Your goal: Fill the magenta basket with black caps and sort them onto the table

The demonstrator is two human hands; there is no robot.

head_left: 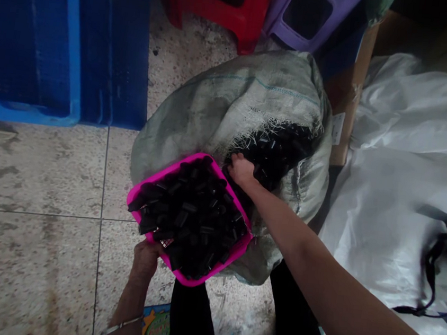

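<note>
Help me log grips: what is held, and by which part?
Left hand: the pink basket, by its near-left rim. Right hand, at the open sack: cannot be told.

Left hand (146, 257): was bare.
Left forearm (133, 294): was bare too, ringed by a thin, silvery bracelet (122, 327).
Right hand (242, 170): was bare.
Right forearm (303, 248): was uncovered, slender and smooth in outline.
Legwear (192, 319): was plain black, its cut too dark to make out.

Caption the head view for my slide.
Left hand holding a pink basket of black pieces; right hand at the opening of a sack holding more.
</note>
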